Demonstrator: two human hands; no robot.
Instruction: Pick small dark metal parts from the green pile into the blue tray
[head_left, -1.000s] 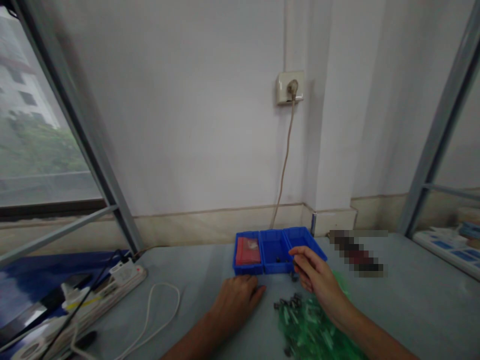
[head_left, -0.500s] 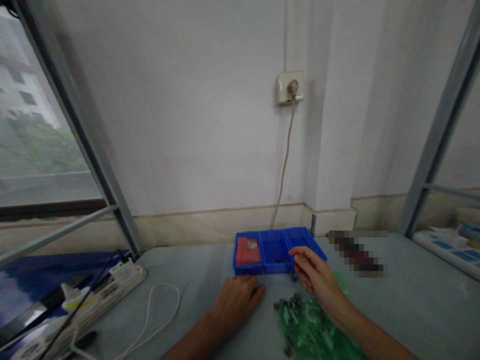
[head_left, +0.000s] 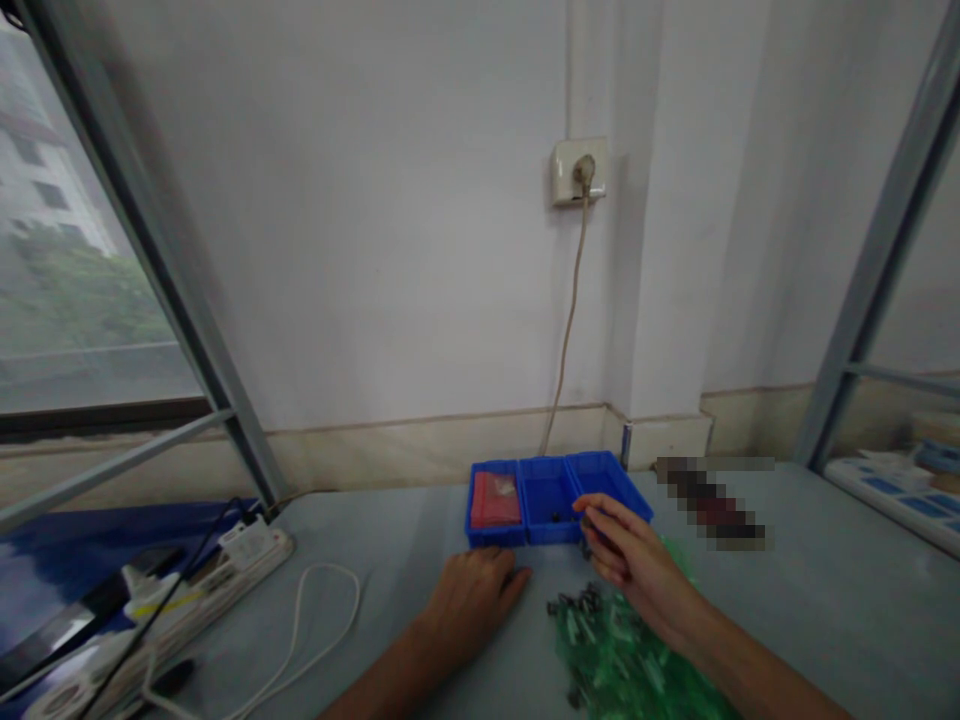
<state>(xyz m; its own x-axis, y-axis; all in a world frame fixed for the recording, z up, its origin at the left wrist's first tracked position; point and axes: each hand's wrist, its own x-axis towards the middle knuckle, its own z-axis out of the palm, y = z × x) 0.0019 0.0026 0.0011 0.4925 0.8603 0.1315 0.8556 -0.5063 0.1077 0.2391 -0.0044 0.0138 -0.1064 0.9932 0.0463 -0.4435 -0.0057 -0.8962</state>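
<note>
My left hand [head_left: 474,597] lies palm down on the table, its thumb apart, just in front of a blue three-compartment tray [head_left: 531,532]. Its fingers rest by the tray's front edge and hold nothing visible. Over the tray's right front side is my right hand [head_left: 626,548], with thumb and fingertips pinched together; whatever is between them is too small to make out. A pink packet [head_left: 495,500] fills the left compartment. One small dark piece [head_left: 556,517] sits in the middle compartment. Below my right hand, a green plastic bag [head_left: 622,660] lies beside small metal parts [head_left: 585,600].
A power strip [head_left: 225,580] with plugs and a white cable [head_left: 356,600] lie on the left. A blurred-out item [head_left: 712,505] is right of the tray. Metal frame posts [head_left: 847,330] stand at both sides, and a wall socket [head_left: 578,172] is behind.
My right hand has shifted very slightly left, still pinched over the tray. My left hand has stayed in place. The view has tilted a little.
</note>
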